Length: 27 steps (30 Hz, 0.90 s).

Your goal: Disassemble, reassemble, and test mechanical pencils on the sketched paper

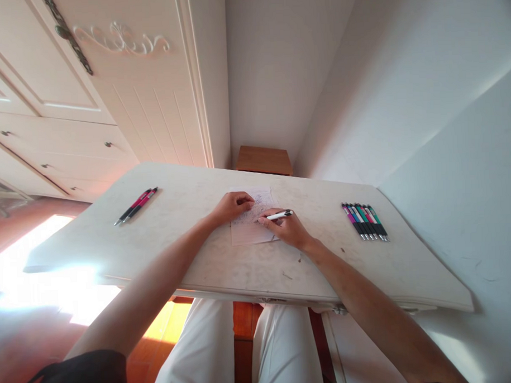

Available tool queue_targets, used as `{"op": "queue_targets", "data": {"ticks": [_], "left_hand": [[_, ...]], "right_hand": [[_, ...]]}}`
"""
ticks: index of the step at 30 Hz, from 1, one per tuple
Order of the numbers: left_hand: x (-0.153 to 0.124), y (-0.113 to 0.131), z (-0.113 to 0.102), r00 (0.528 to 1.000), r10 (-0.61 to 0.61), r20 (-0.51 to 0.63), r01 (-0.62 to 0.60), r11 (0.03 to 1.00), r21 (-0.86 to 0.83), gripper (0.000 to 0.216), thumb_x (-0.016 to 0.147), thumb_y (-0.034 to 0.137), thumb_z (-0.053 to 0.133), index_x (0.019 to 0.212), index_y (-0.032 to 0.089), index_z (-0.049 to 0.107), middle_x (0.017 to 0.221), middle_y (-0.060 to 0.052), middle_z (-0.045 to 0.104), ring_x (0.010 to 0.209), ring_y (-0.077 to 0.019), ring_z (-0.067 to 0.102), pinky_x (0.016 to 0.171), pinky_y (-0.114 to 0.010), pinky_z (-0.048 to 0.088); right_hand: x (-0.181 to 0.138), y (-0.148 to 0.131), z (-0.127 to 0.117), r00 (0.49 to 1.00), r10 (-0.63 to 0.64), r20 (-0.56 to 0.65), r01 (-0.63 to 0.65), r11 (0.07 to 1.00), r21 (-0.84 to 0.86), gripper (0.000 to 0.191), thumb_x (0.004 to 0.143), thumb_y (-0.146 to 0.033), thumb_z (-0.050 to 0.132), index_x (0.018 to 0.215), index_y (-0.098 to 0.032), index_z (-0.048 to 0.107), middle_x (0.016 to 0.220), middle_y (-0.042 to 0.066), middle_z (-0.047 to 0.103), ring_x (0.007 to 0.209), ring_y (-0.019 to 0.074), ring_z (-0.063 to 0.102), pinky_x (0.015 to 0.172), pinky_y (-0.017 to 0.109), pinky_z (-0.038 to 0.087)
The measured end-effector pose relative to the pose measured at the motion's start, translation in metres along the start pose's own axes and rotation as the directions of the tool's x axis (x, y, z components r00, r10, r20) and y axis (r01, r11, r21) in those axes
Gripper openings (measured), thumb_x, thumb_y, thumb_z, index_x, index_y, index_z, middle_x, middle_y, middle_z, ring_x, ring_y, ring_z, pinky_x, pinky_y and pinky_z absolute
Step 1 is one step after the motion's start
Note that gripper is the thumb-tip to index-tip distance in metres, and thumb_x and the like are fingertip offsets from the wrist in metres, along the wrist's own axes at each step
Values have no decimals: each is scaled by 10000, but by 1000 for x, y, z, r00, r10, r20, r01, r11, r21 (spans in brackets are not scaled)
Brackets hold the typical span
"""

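A sheet of paper (252, 232) covered with handwriting in its upper part lies on the white table in front of me. My right hand (291, 228) is closed round a white pen (278, 215) with a dark end, its lower end down by the written lines. On the upper left of the sheet rests my left hand (233, 206), fingers loosely curved and apart from the thumb, with nothing held. The side of my right hand covers part of the sheet's right edge.
Two pink-and-black pens (136, 207) lie at the left of the white table (188, 188). Several coloured pens (364, 221) are lined up side by side at the right. A wall (448, 179) borders the right side; a cream cabinet (160, 105) and a small wooden box-like piece (263, 159) stand behind.
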<state>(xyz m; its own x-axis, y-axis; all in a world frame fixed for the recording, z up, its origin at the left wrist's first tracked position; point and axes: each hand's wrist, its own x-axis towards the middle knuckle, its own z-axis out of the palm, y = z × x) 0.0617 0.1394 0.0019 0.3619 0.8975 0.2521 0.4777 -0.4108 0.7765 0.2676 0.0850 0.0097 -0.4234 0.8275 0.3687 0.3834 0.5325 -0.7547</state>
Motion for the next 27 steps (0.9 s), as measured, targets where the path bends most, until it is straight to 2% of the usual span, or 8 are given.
{"op": "queue_targets", "data": {"ticks": [14,22,27], "left_hand": [[0,-2,0,1000,-1,8,1,1000,-2,250,774,349,571,856,152,702,782,-25,699,719,-158,596,653,-249,443],[0,0,0,1000,-16,9,16,1000,3,230,766,318,578,852,146,706,798,-30,702,727,-157,597,656,-246,439],[0,-3,0,1000,-2,9,2,1000,1,241,765,321,574,865,147,707,810,-31,704,735,-160,598,660,-250,441]], "right_hand": [[-1,1,-1,999,29,40,-29,1000,8,302,845,-433,592,850,-164,727,767,58,691,656,156,585,581,257,451],[0,1,-5,1000,-6,7,6,997,-74,288,872,-381,543,781,-157,700,732,44,679,630,142,566,617,252,440],[0,4,-6,1000,-15,-17,14,995,-95,290,878,-391,537,841,-148,691,786,53,684,656,143,572,630,249,435]]}}
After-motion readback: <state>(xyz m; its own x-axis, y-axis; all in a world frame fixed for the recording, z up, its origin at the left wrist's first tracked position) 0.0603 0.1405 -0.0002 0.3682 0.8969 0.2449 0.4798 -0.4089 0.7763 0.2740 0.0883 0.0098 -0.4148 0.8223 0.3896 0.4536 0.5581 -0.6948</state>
